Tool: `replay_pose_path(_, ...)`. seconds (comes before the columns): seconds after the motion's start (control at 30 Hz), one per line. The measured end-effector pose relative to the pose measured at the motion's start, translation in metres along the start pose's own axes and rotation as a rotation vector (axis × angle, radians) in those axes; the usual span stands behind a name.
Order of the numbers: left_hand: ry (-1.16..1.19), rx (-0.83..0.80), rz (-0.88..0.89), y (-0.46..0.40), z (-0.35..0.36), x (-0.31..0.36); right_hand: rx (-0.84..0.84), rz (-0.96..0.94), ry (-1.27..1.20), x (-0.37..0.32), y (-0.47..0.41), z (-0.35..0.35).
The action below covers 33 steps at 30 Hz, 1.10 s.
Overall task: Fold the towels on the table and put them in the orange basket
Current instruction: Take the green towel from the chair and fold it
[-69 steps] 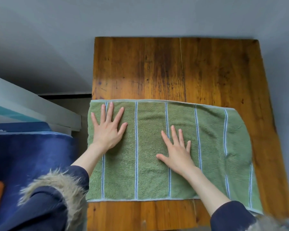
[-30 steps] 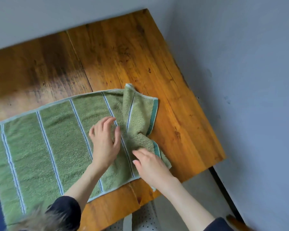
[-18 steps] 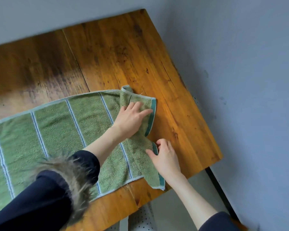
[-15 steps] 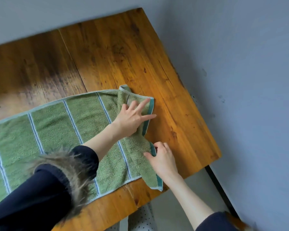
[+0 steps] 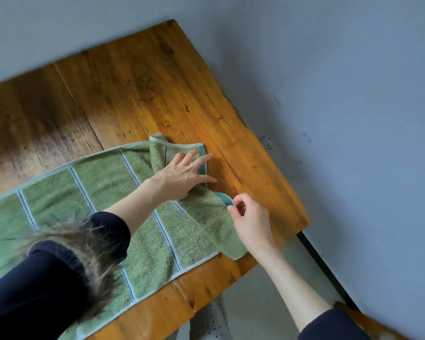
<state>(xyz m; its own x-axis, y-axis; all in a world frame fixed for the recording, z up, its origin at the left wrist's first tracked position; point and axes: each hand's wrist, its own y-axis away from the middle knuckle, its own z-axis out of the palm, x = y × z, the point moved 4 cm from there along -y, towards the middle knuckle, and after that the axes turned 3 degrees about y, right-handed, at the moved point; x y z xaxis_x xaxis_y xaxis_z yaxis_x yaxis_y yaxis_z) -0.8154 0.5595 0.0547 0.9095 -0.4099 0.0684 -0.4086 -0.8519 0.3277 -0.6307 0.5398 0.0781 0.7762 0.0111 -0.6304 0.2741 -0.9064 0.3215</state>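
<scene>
On table (image 5: 138, 77), L hand (image 5: 182, 176) lies flat, fingers straight, on green towel (image 5: 103, 182); beside it, R hand (image 5: 252, 220) pinches towel's edge.

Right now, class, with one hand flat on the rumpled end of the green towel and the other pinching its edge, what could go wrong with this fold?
1. The right hand pinches only the teal edge of the green towel; it may slip free.
2. The end under the left hand is bunched, so creases may get folded in.
3. A corner overhangs the table edge and could drag the towel off.
</scene>
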Motion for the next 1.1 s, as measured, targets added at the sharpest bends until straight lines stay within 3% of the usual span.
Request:
replay_pose_path(0.37,0.194,0.025,-0.035,-0.015,-0.008,0.009,-0.028,0.045,-0.155,0.021,0.001,-0.015)
replay_pose_path(0.5,0.249,0.061,-0.099,-0.015,-0.018,-0.002,-0.207,0.126,-0.173,0.031,0.007,-0.001)
replay_pose_path(0.6,0.251,0.208,-0.069,-0.016,-0.031,-0.003,-0.319,0.216,-0.133,0.048,0.009,0.005)
replay_pose_path(0.77,0.174,0.343,-0.116,-0.024,-0.054,-0.012,-0.127,0.295,-0.022,0.069,-0.012,-0.024)
replay_pose_path(0.97,0.108,0.498,-0.275,-0.021,-0.082,-0.04,0.265,0.148,0.351,0.052,-0.044,-0.084)
replay_pose_path(1.1,0.14,0.508,-0.319,-0.028,-0.101,-0.052,0.327,0.137,0.485,0.045,-0.061,-0.109)
